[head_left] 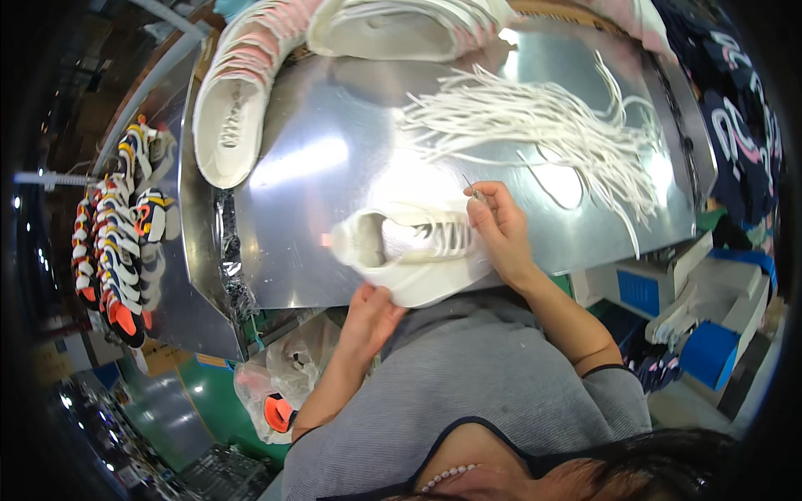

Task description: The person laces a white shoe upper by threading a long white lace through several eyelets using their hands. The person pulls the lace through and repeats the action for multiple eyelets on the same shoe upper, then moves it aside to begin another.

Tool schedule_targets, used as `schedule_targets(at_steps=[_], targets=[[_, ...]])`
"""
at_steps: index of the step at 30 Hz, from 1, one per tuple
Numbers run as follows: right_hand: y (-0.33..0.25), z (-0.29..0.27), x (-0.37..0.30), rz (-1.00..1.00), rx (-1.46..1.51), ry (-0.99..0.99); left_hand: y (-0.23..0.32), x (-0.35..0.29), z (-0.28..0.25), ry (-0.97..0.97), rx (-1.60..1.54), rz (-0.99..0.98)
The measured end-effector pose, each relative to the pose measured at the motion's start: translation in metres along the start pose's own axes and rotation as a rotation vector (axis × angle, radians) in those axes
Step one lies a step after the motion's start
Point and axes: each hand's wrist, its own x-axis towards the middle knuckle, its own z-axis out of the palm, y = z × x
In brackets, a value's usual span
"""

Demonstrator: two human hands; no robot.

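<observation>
Along the near edge of a shiny metal tabletop (292,221), the left hand (372,319) reaches up, fingers closed on a white sneaker (418,282); the right hand (504,232), at its toe end, pinches a slim metal tool (475,194). The sneaker lies lengthwise left to right, toe rightward.

Colourful shoes (117,250) left; clear plastic bag (311,355) below

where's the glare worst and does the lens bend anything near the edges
Head view: a hard white streak glares off the metal table, and a broad glow washes out the surface beyond the white shoe; head view: fisheye distortion bows the table's outline, with black vignetting at the corners; head view: the white laces look fairly crisp, while the lower left is dark and hard to read.
</observation>
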Motion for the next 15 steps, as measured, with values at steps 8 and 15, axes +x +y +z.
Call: schedule_targets(at_steps=[8, 15], targets=[[-0.010, 0.010, 0.074, -0.519, -0.972, -0.063, 0.173, 0.019, 0.079, 0.204, 1.083, 0.750], [0.021, 0.007, 0.107, -0.545, -1.210, -0.233, 0.305, 0.228, -0.030, 0.693, 2.094, 0.996]])
